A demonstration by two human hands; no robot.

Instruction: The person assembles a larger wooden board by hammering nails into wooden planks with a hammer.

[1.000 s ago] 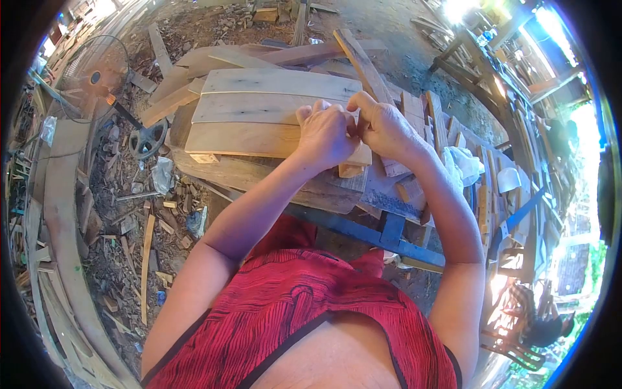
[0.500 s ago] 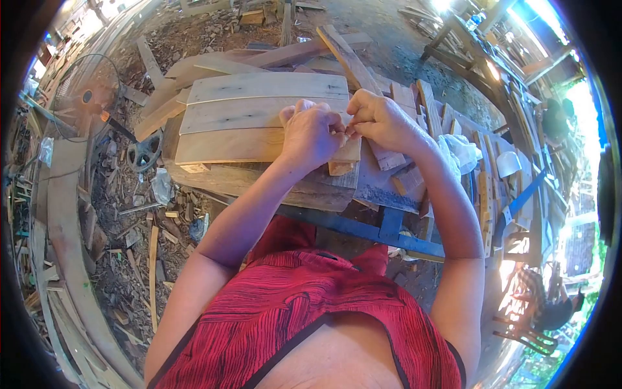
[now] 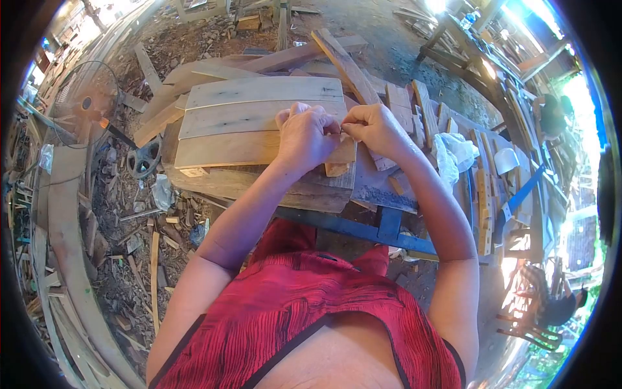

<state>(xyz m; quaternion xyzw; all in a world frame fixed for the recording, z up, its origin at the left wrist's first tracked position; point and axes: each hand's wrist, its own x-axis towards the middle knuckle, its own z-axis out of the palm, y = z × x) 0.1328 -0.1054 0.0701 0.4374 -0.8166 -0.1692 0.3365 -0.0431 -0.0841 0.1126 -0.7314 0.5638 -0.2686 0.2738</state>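
Over the right end of a slatted wooden panel (image 3: 223,122), my left hand (image 3: 306,135) and my right hand (image 3: 376,133) meet with their fingertips close together. Both hands are closed in a pinch. Something small and pale seems to sit between the fingertips, too small to name. The panel has three pale boards side by side, with dark nail marks on the two far ones. It rests on a thick, worn wooden slab (image 3: 259,188).
A blue metal bar (image 3: 330,222) runs below the slab. Wood offcuts (image 3: 418,107) and a crumpled plastic bag (image 3: 453,155) lie to the right, near a handsaw (image 3: 518,198). A fan (image 3: 87,104) stands at left. Another person (image 3: 562,308) is at far right.
My right hand has dropped slightly and its fingers have tightened near the left fingertips. The whole view has shifted a little; the panel stays in place.
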